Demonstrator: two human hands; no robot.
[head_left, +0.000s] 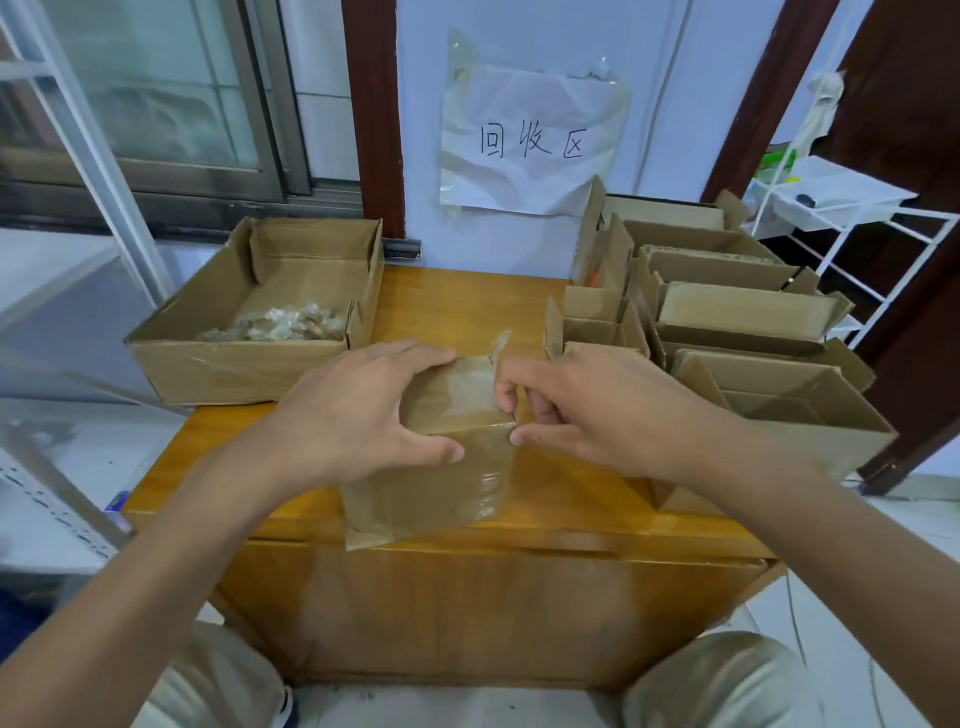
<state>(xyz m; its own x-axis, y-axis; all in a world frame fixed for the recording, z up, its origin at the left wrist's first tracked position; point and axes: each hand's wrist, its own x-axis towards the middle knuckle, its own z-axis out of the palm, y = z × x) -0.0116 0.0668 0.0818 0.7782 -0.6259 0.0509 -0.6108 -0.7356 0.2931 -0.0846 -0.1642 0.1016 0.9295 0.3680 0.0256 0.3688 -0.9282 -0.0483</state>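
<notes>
Head view: my left hand (358, 410) clamps the small box (426, 493); right hand (597, 410) pinches its tape (470, 387). I'd peel slowly toward twelve o'clock.

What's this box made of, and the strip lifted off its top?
The box: brown cardboard, matte, going by its dull faces and folded edges. The strip: probably clear plastic tape, glossy; it shines and cardboard shows through.
</notes>
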